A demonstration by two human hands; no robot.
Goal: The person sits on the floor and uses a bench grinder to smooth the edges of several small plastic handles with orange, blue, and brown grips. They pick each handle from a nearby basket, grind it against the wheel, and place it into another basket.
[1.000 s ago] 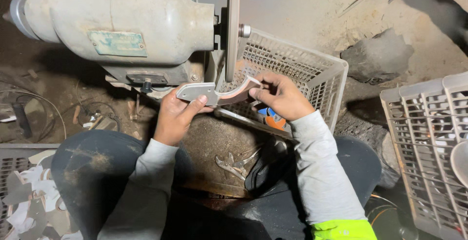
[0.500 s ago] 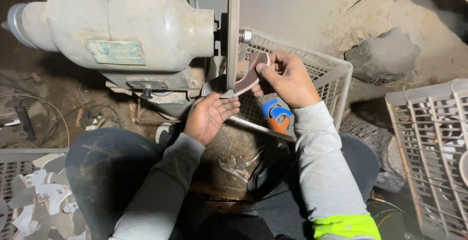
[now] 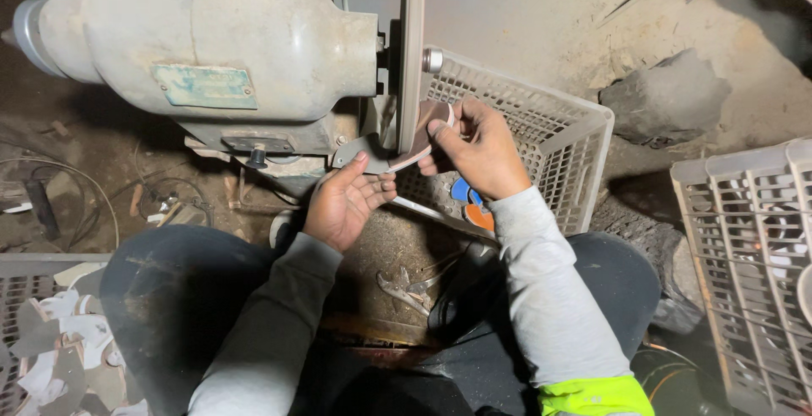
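Workpiece: flat curved metal blank (image 3: 414, 141), brownish-grey, held edge-on against the grinding disc (image 3: 411, 52) of a bench grinder. It sits just below the disc's hub, between the two hands.

Right hand (image 3: 474, 145): fingers and thumb clamped on the upper end of the blank, pressing it toward the disc face. Judged to be the steering grip.

Left hand (image 3: 345, 200): palm up, fingers spread apart under the blank's lower end, fingertips touching it. It supports rather than grips, and closes on nothing.

Grinder motor housing (image 3: 203, 40): large, pale, rounded, with a greenish plate on its side; it lies left of the disc, so the person sits in front with knees either side of the work.

Containers:
- Slatted plastic crate (image 3: 558, 128) directly behind the right hand, close enough for reach; inside, blue and orange pieces (image 3: 469, 205) show under the wrist; rest of contents hidden.
- Second pale crate (image 3: 744, 281) at right edge; contents unclear.
- Crate at lower left (image 3: 34, 272) holding a heap of flat grey and white cut pieces (image 3: 59, 348).

Pliers (image 3: 406, 289) lie on the dirt floor between the knees. A rock (image 3: 668, 99) rests beyond the first crate
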